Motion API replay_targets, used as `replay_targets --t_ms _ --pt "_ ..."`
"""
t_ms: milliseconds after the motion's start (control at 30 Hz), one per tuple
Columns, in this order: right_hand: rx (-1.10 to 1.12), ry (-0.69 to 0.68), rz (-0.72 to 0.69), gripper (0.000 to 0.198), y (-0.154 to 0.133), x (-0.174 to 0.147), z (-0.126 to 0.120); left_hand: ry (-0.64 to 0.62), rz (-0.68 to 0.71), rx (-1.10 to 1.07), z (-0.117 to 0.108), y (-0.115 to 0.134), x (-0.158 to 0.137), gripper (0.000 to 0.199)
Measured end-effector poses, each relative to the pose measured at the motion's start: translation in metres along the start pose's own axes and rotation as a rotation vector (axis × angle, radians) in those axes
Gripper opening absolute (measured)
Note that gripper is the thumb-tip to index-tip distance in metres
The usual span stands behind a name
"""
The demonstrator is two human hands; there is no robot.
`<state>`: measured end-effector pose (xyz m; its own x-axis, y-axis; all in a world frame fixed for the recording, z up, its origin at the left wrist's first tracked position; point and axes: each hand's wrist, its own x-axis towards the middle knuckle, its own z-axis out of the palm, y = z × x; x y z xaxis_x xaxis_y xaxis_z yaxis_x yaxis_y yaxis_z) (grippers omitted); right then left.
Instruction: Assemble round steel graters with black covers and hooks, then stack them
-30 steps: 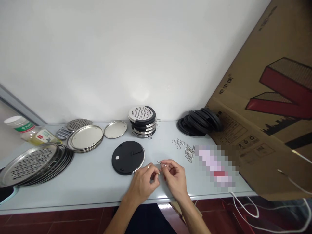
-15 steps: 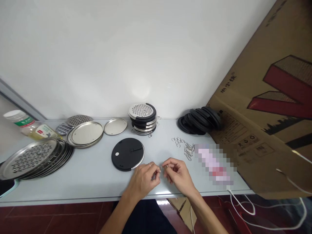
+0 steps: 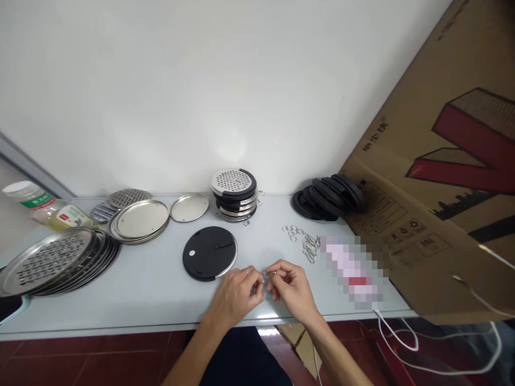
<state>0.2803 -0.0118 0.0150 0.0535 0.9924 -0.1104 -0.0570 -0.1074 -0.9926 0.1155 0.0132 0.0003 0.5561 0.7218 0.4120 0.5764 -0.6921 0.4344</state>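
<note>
My left hand (image 3: 239,292) is closed in a pinch above the table's front part. Facing it, my right hand (image 3: 292,289) pinches too, thumb against index finger. Between the fingertips shows a small shiny metal piece (image 3: 264,275), mostly covered; whether it is a ring, a hook or both joined I cannot tell. Left of the hands lies a round black disc (image 3: 209,257) with a slot, a pale dot and a metal edge. To the right are several loose split rings (image 3: 293,230) and a small heap of metal wire hooks (image 3: 309,249).
Behind the disc stands a stack of black-and-metal graters (image 3: 235,185). Black rings (image 3: 328,198) pile up by the cardboard box (image 3: 402,214). Metal plates (image 3: 140,219), grater discs (image 3: 56,257) and a bottle (image 3: 52,209) occupy the left. A pixelated patch covers something pinkish at right.
The whole view has shifted very slightly. Both hands keep their pinch at nearly the same spot, and the things on the table lie as before.
</note>
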Motion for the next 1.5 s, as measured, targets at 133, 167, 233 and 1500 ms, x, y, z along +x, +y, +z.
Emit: replay_targets --t_ms 133,167,233,1500 --pt "-0.041 -0.007 0.006 0.009 0.001 -0.001 0.003 -0.041 -0.043 0.003 -0.001 0.001 0.0 0.013" --pt "-0.047 -0.003 0.005 0.009 0.002 -0.001 0.004 -0.045 -0.056 -0.001 -0.001 0.001 0.0 0.013" --pt "-0.05 0.002 0.003 0.009 0.002 -0.002 0.005 -0.051 -0.085 -0.017 -0.002 0.002 0.001 0.013" --pt "0.03 0.121 -0.176 0.022 0.021 -0.008 0.014 0.083 -0.197 -0.381 -0.005 -0.002 -0.002 0.021"
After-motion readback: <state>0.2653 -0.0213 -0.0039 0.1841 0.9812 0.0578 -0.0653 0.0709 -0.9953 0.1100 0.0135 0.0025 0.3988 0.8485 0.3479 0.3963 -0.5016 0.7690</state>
